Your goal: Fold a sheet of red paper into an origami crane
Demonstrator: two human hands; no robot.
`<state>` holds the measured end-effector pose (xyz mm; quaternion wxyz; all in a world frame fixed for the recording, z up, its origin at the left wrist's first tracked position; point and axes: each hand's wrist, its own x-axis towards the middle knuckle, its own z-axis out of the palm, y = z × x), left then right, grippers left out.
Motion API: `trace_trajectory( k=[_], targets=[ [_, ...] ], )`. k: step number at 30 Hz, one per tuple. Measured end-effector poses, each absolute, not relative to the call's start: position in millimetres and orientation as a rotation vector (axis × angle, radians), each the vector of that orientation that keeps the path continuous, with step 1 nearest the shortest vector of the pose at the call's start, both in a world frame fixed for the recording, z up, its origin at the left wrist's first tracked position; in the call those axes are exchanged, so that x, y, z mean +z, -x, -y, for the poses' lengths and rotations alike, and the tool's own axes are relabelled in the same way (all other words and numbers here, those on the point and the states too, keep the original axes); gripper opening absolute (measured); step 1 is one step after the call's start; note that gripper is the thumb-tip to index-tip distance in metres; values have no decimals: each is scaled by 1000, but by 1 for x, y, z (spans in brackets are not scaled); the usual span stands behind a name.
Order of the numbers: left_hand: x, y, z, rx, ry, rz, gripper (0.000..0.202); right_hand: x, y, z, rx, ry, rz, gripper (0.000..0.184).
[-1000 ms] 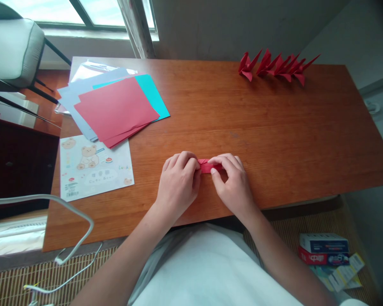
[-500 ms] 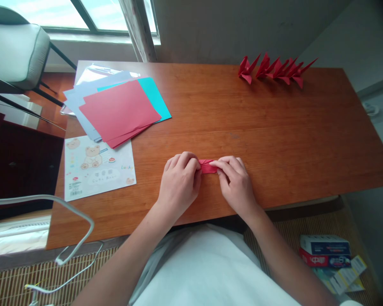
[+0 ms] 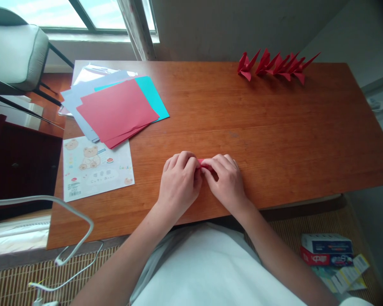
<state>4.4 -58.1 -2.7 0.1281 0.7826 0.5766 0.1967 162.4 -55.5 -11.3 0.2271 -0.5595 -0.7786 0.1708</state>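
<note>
A small piece of folded red paper [image 3: 201,161] lies between my hands near the front of the table, mostly covered by fingers. My left hand [image 3: 180,176] is closed, its thumb and fingers pinching the paper's left part. From the other side my right hand [image 3: 225,178] pinches the paper too, its fingertips almost meeting the left ones. The exact folds under the fingers are hidden. Far off at the back right stand several red origami cranes [image 3: 279,68] in a row.
At the left lie red sheets [image 3: 119,110], a turquoise sheet [image 3: 156,100] and pale sheets on a clear wrapper. A bear-printed card [image 3: 98,170] sits in front of them. A white cable [image 3: 73,208] hangs by the table's left corner. Boxes [image 3: 327,250] are on the floor at right.
My right hand has slid left along the folded red paper toward my left hand, covering more of it. The left hand keeps its grip. The view has shifted slightly.
</note>
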Motion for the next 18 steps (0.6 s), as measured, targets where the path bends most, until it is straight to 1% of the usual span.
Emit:
trace_trajectory(
  k=[8, 12, 18],
  targets=[
    [-1, -7, 59, 572, -2261, -1684, 8, -13, -162, 55, 468, 1536, 2131, 12],
    [-1, -7, 59, 578, -2266, -1692, 11, -13, -162, 55, 452, 1540, 2142, 12],
    [-4, -10, 58, 564, -2286, -1734, 9, -12, -162, 56, 439, 1538, 2148, 13]
  ],
)
